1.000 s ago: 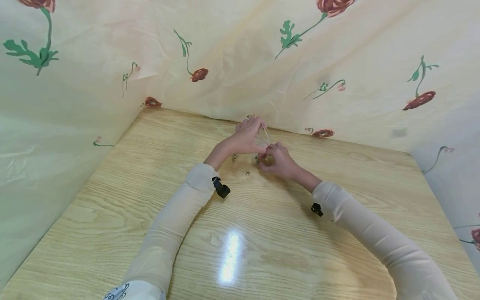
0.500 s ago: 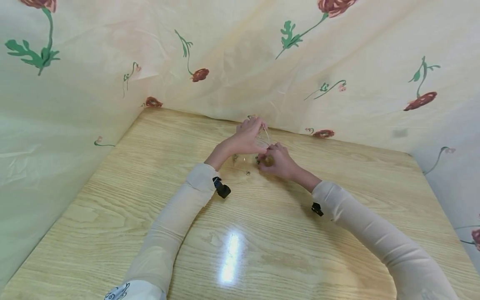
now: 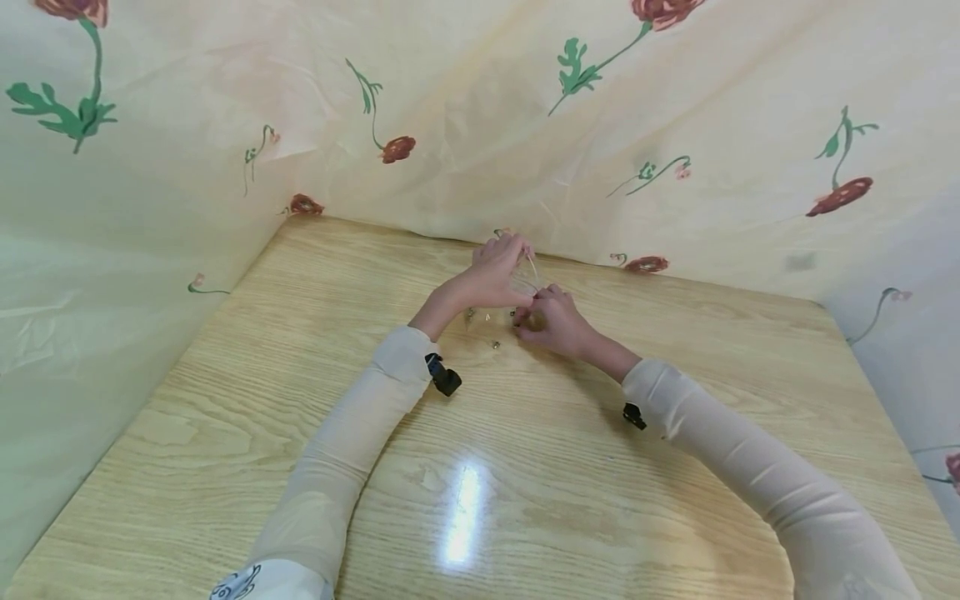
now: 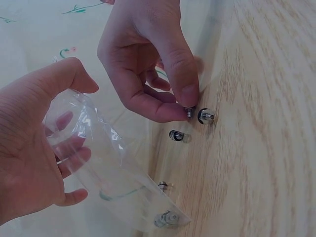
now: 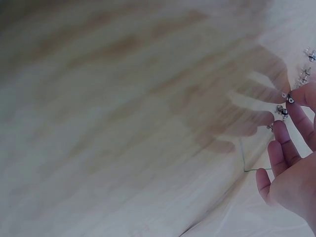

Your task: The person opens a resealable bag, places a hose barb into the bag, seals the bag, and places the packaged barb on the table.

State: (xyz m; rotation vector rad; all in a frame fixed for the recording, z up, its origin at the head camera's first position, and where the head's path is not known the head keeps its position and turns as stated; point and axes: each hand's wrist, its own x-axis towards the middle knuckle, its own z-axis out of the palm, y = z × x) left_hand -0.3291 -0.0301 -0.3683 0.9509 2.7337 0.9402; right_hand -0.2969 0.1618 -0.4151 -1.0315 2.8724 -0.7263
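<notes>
My left hand (image 3: 491, 279) holds a clear plastic bag (image 4: 116, 163) near its mouth, fingers and thumb spread around it. The bag hangs down toward the table in the left wrist view. My right hand (image 3: 558, 323) works beside it. Between its thumb and index finger it pinches a small metal fitting (image 4: 189, 113), partly hidden by the fingertips. Right beside these fingertips a second fitting (image 4: 206, 116) with a dark ring stands on the wood, and a third fitting (image 4: 176, 135) lies close by. Another fitting (image 4: 168, 218) shows through the bag's lower corner.
The wooden table (image 3: 480, 433) ends at a flower-printed cloth (image 3: 465, 125) just behind my hands. One loose fitting (image 3: 496, 345) lies on the near side of my hands. Black straps with cameras are worn on both wrists.
</notes>
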